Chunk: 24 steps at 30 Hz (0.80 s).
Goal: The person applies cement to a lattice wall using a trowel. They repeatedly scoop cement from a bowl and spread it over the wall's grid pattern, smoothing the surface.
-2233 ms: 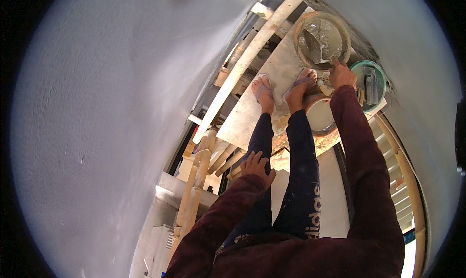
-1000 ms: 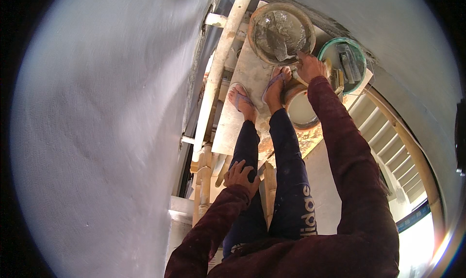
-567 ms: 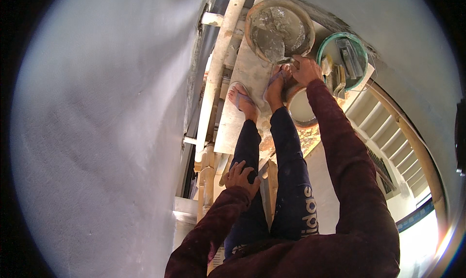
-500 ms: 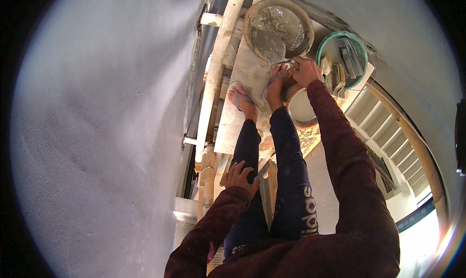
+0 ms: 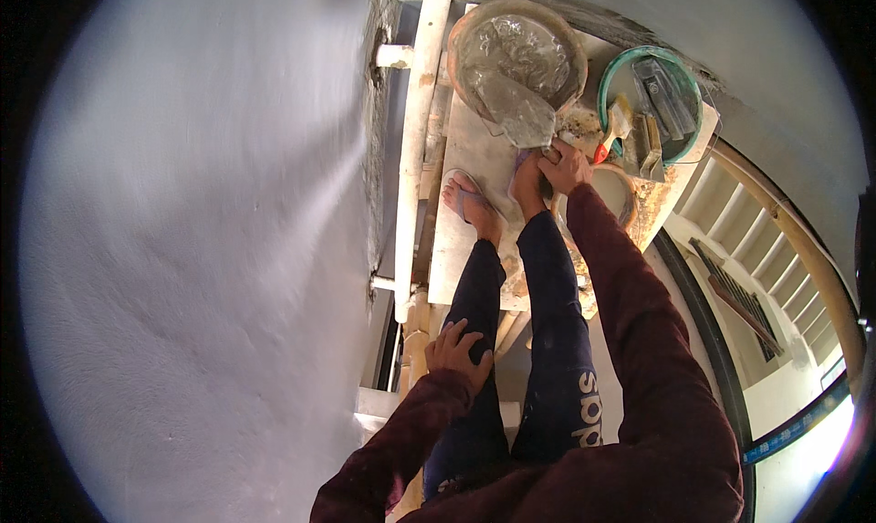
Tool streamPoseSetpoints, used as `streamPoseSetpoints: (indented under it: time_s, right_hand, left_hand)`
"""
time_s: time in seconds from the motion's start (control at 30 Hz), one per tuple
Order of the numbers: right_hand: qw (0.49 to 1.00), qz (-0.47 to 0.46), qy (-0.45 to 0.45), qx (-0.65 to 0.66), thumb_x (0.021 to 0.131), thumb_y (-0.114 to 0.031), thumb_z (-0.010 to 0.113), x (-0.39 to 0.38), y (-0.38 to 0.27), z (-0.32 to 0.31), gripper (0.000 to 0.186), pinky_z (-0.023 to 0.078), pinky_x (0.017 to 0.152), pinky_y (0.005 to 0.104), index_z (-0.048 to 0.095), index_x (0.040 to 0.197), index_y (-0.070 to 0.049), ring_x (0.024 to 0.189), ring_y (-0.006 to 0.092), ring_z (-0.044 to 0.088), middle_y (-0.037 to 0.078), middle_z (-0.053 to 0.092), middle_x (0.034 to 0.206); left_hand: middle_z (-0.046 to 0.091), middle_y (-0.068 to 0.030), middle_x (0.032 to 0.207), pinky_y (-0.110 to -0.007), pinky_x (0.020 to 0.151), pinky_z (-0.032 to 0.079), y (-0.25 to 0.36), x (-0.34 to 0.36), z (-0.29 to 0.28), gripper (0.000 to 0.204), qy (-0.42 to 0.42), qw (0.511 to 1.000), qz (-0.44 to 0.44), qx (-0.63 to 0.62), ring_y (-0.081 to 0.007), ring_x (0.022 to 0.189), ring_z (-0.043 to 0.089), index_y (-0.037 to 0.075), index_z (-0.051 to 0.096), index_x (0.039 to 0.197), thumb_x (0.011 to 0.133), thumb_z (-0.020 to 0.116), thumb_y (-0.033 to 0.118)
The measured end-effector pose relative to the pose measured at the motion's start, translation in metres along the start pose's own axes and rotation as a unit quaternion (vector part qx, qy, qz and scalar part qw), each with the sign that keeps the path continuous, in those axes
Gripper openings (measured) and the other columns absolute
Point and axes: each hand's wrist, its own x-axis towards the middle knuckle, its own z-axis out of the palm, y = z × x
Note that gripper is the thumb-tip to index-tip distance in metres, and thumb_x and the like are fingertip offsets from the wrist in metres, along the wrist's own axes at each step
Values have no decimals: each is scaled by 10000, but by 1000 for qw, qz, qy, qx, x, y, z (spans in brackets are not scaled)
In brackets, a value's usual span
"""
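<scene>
My right hand (image 5: 568, 167) is closed around the handle of a trowel. The trowel's grey, wet-coated blade (image 5: 518, 110) lies over the near rim of a round basin (image 5: 577, 92) that holds grey wet plaster (image 5: 516, 47). The blade's tip end is over the plaster, its heel outside the rim, close to my right foot (image 5: 529, 178). My left hand (image 5: 459, 354) rests on my left leg near the knee, fingers spread, holding nothing. Right of the basin stands a green bucket (image 5: 697, 112) with flat tools in it and a paintbrush (image 5: 617, 127) with a red handle at its edge.
I stand in sandals on a pale board (image 5: 465, 140) laid over wooden poles (image 5: 422, 112). A second, pale-filled pail (image 5: 630, 194) is partly hidden by my right forearm. A pale plastered wall (image 5: 201, 249) rises at the left. Stairs (image 5: 776, 249) lie below on the right.
My right hand has drawn the trowel toward me, so more of its blade now shows outside the basin. The view has shifted slightly. My left hand stays on the leg.
</scene>
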Motion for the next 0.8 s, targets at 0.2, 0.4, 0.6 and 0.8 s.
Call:
streamPoseSetpoints:
  time_s: [0.2, 0.4, 0.6, 0.8]
  right_hand:
    - [999, 1, 42, -31, 698, -322, 623, -13, 27, 7, 330, 461, 633, 455, 641, 899, -61, 716, 372, 614, 169, 636, 731]
    - [998, 38, 45, -17, 698, -326, 633, -10, 34, 16, 328, 459, 607, 463, 632, 789, -11, 660, 373, 610, 200, 612, 662]
    - [996, 35, 0, -76, 722, -346, 615, -6, 56, 27, 518, 500, 625, 455, 550, 1109, -8, 711, 394, 629, 220, 639, 764]
    - [991, -51, 119, -32, 693, -271, 612, -13, 57, 14, 279, 466, 562, 444, 631, 843, -36, 624, 378, 603, 207, 610, 666]
  left_hand:
    - [439, -111, 1355, -460, 1053, 238, -1, 0, 6, 401, 31, 999, 24, 14, -290, 1317, 328, 171, 618, 1116, 752, 648, 334]
    - [437, -116, 1357, -456, 1065, 224, -1, -1, 4, 417, 29, 999, 21, 34, -292, 1320, 322, 166, 613, 1134, 754, 648, 333]
    - [434, -129, 1354, -462, 1063, 242, -2, 0, 8, 416, 33, 998, 29, 39, -303, 1298, 347, 144, 610, 1128, 759, 647, 331]
    - [445, -129, 1343, -466, 1045, 266, 3, 0, 10, 408, 73, 994, 63, 41, -305, 1269, 386, 134, 610, 1117, 751, 655, 308]
